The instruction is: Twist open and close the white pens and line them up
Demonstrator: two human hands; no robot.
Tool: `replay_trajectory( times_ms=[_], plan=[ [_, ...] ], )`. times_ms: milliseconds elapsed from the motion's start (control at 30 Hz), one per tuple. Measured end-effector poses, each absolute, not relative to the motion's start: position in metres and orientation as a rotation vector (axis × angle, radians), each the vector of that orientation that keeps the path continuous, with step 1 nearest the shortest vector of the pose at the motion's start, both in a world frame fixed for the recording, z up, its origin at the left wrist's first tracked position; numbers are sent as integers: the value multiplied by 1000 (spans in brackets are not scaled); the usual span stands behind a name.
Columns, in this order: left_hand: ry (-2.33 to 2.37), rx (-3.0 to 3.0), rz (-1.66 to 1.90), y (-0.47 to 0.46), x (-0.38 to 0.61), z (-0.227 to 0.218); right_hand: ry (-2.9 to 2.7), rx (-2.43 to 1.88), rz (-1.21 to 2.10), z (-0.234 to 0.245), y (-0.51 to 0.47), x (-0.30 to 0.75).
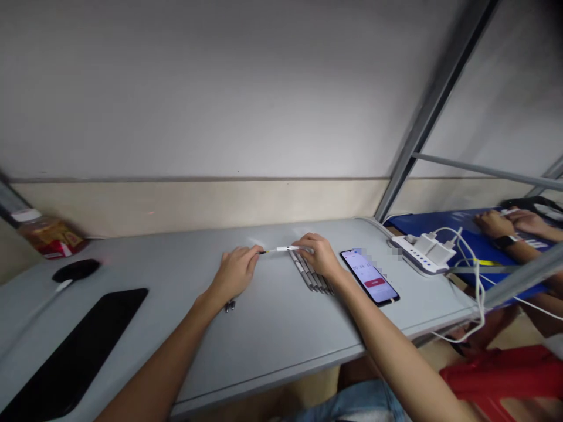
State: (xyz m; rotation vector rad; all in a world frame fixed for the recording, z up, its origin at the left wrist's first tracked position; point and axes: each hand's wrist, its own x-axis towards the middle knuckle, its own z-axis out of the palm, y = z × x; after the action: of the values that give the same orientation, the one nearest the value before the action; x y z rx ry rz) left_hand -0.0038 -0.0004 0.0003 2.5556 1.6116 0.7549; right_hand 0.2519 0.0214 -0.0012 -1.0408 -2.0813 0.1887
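as left fingers [254, 257] pinch the pen [284, 249], right fingers [304, 242] clasp it.

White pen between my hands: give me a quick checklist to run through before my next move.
1. White pen gripped at both ends, left hand at the dark tip, right hand at the other end: ok.
2. Pen off the table, roughly level: ok.
3. Grey pens lying side by side in a row beneath the right hand: ok.
4. Small loose parts lying by the left wrist: ok; what they are, cannot tell.
5. Phone flat, screen lit, apart from both hands: ok.
6. Tip seated fully in the pen: cannot tell.
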Motion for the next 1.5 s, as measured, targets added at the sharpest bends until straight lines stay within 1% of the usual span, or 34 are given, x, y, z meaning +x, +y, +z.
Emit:
replay_trajectory(
  times_ms=[500, 600, 733, 800, 933, 1067, 1133, 1267, 1400, 1500],
  plan=[
    [1502, 2523, 702, -4, 4, -3, -2088, -889, 348, -3, 14, 235],
    [1468, 2551, 697, -5, 4, -2, -2002, -909, 524, -2, 13, 233],
    [1419, 2583, 703, -8, 5, 3, -1833, -956, 934, 1, 11, 233],
    [1413, 2592, 704, -8, 6, 5, -1803, -947, 1050, 4, 10, 235],
    [1436, 2580, 711, -7, 6, 5, -1832, -896, 1081, 6, 10, 238],
    [1428, 2558, 715, -7, 6, 5, -1875, -986, 1152, 4, 12, 240],
    [1416, 2558, 735, -7, 6, 5, -1870, -1002, 1131, 4, 12, 239],
    [1418, 2572, 730, -7, 6, 5, -1813, -892, 1107, 6, 11, 239],
    [1413, 2581, 707, -8, 5, 5, -1850, -995, 1074, 5, 11, 239],
    [1418, 2585, 696, -8, 5, 5, -1844, -981, 1014, 3, 11, 239]
  ],
)
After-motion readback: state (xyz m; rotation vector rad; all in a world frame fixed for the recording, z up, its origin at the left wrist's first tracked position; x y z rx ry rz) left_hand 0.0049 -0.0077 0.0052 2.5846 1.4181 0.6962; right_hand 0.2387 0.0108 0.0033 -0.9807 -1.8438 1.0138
